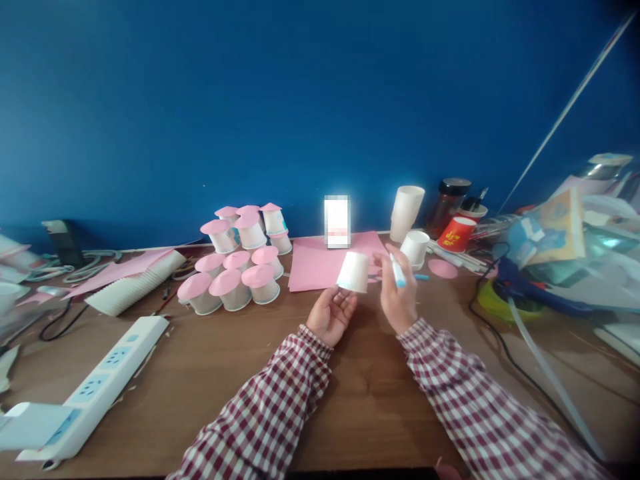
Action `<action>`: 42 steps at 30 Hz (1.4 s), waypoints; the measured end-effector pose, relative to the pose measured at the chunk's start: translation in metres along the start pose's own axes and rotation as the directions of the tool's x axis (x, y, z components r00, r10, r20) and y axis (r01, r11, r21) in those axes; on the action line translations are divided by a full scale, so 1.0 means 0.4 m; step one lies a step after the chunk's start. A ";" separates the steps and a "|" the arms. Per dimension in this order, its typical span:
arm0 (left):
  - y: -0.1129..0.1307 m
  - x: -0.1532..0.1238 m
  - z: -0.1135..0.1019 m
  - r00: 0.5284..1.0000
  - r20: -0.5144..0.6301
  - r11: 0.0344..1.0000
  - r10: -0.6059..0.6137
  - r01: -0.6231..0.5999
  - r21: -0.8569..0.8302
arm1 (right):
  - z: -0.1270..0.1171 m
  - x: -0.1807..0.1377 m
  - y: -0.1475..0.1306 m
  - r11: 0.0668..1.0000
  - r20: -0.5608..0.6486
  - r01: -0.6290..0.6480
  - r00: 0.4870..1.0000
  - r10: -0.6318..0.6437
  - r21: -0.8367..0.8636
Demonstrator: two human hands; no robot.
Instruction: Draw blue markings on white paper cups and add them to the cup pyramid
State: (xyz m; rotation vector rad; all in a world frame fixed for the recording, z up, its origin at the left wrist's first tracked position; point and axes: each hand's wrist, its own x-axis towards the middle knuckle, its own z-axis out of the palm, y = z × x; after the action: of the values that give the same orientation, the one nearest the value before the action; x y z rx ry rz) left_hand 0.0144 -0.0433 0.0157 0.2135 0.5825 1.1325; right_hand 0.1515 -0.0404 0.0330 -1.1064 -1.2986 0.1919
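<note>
My left hand (332, 313) holds a plain white paper cup (353, 272) upside down, its fingers at the rim. In my right hand (400, 293) is a marker pen (398, 272) with a white barrel and light blue end, held close to the cup's right side. Under and behind the cup lies a sheet of pink paper (313, 263). Just past my right hand stands another white paper cup (415, 249), also upright beside a taller stack of white cups (406, 213). A blue pen or cap (421, 277) lies on the table nearby.
Several upturned cups with pink cone tops (231, 283) stand on the left. A power strip (100, 383) and a long stack of cups (135, 283) lie further left. At right are a red cup (457, 235), a dark jar (453, 200), a tape-like yellow ring (493, 300) and cables.
</note>
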 end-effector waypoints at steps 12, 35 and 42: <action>-0.003 0.001 0.000 0.999 0.031 0.999 -0.038 0.038 0.007 | 0.014 -0.007 0.014 0.995 0.047 -0.090 0.995 0.088 0.037; -0.024 -0.011 0.002 0.994 0.109 0.963 0.021 -0.050 0.264 | 0.013 -0.010 0.018 0.999 -0.047 -0.030 0.998 0.029 -0.020; 0.007 0.002 -0.005 1.000 0.022 0.998 0.003 -0.005 0.069 | -0.008 0.016 0.007 0.995 -0.091 -0.053 0.994 0.061 0.079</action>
State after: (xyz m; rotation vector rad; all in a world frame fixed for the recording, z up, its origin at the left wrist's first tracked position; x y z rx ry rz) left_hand 0.0112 -0.0418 0.0149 0.2868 0.6022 1.1135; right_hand 0.1574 -0.0365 0.0357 -1.0757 -1.1679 0.2277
